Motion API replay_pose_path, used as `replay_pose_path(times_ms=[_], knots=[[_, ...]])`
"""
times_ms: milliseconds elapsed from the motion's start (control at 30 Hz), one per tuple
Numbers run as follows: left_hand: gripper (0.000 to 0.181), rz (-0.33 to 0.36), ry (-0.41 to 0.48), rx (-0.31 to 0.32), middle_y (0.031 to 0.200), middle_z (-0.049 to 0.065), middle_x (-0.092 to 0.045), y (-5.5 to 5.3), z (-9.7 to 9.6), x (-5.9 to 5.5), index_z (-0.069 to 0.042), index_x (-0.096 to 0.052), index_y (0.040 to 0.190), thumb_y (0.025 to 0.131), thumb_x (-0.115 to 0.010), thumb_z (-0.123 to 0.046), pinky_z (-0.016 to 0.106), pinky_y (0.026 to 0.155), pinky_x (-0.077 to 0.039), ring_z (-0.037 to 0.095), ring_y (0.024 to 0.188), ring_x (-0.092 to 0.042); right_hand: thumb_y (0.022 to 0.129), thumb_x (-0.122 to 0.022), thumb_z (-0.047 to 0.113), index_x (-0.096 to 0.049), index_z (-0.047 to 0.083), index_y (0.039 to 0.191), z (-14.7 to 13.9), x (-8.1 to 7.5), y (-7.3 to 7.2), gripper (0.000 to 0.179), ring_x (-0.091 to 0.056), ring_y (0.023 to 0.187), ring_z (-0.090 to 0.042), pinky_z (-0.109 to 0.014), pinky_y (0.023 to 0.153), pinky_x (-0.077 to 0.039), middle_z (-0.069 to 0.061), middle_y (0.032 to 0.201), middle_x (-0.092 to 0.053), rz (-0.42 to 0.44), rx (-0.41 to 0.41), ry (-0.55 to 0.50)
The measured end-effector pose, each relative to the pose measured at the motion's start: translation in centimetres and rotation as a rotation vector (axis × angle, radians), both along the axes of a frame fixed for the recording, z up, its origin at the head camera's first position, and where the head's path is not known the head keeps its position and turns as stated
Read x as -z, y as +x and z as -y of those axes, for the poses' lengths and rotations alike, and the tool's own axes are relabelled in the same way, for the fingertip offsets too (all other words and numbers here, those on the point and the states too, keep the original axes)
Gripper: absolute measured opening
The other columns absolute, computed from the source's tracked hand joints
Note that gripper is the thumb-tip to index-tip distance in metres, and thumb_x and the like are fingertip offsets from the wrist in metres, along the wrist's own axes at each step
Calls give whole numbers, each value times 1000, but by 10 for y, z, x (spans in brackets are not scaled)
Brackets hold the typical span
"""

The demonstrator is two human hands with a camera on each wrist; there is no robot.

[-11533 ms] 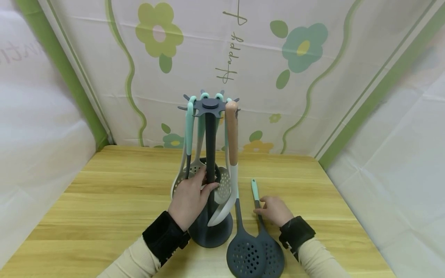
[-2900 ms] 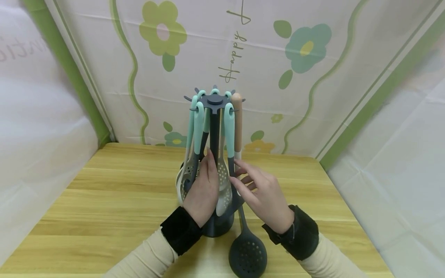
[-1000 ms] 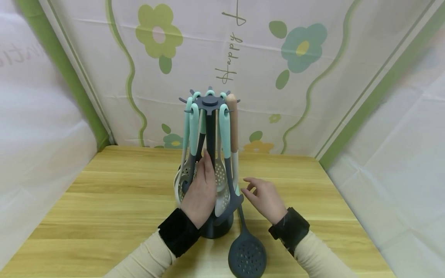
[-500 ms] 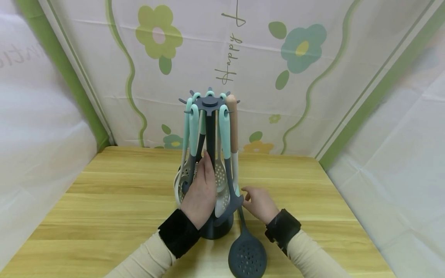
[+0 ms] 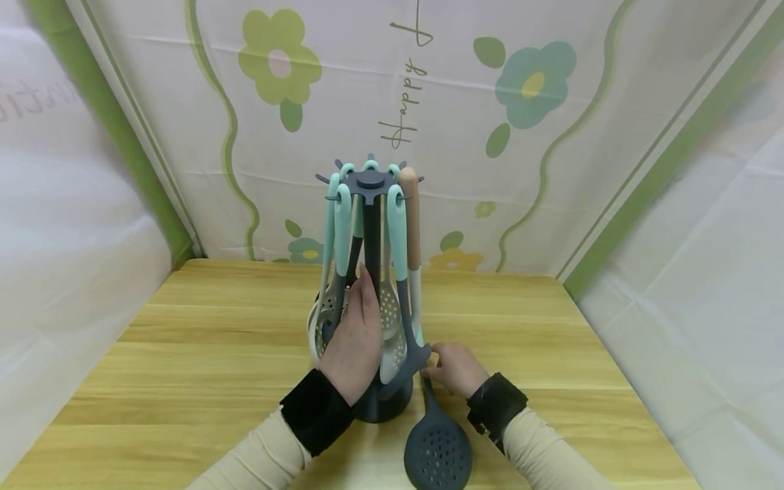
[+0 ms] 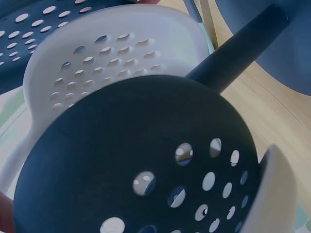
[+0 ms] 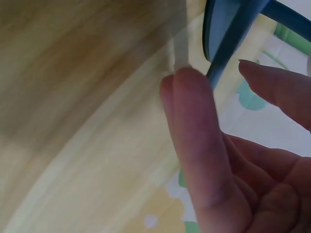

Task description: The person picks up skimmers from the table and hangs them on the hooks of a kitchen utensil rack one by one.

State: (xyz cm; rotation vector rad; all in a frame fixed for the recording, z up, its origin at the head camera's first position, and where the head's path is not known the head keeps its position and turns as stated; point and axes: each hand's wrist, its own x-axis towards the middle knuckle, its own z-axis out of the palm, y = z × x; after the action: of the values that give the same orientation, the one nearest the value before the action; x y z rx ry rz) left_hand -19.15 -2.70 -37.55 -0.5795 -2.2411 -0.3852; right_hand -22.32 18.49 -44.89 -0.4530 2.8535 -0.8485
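Observation:
A utensil stand (image 5: 370,179) with a dark pole carries several hanging utensils, some with mint handles. My left hand (image 5: 355,340) holds the stand at its pole among them; the hidden fingers leave the exact grip unclear. A dark slotted skimmer (image 5: 437,452) lies on the table right of the stand, its upper handle partly hidden. My right hand (image 5: 456,368) is low beside that handle. In the right wrist view, thumb and fingers of the right hand (image 7: 218,160) stand apart, with a dark utensil shaft (image 7: 223,60) beyond the gap.
A hanging dark utensil (image 5: 410,367) with a hooked end is close above the right fingertips. A wooden-handled utensil (image 5: 412,224) hangs at the stand's right. The wooden table (image 5: 202,381) ends at a flowered cloth backdrop (image 5: 441,150).
One lying skimmer has left the table since the oldest frame, and more utensils hang at the front. Lately my right hand has moved down and left to the remaining skimmer's handle; my left stays.

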Motion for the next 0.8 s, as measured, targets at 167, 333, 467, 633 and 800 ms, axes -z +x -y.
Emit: replay_pose_path(times_ms=[167,333,467,633,800], knots=[[64,12,-1,-2,132,43,-49,1,1,0,24,-24,146,91,-56,13,32,74,-60,41,113,-62,88,-72,16,-69,-4,105,-1,4,0,27,-53,37,-12,-27,37,-43,-1,56,-60,77,-5,-11],[65,9,-1,-5,131,42,-49,1,0,-1,24,-25,145,91,-58,13,31,71,-60,39,106,-64,90,-69,14,-68,-5,105,-1,8,-2,25,-58,40,-16,-30,39,-49,-2,53,-60,148,-31,-60],[65,8,-17,-14,131,42,-49,1,0,-2,25,-25,145,90,-58,13,31,73,-60,39,110,-63,91,-67,11,-68,-5,106,-1,9,-2,22,-60,42,-17,-31,40,-52,-4,52,-61,223,-47,-108],[63,-8,-53,-35,131,41,-51,1,0,-3,25,-27,144,91,-58,12,30,76,-60,40,115,-62,93,-65,11,-66,-4,107,-2,9,-3,21,-60,42,-15,-31,39,-54,-6,55,-62,343,-32,-164],[64,5,-40,-22,132,42,-50,2,0,-3,25,-26,145,90,-58,14,31,76,-60,40,116,-61,92,-66,10,-62,-6,114,-3,8,-3,28,-59,41,-12,-29,38,-53,-7,57,-62,414,-1,-210]])
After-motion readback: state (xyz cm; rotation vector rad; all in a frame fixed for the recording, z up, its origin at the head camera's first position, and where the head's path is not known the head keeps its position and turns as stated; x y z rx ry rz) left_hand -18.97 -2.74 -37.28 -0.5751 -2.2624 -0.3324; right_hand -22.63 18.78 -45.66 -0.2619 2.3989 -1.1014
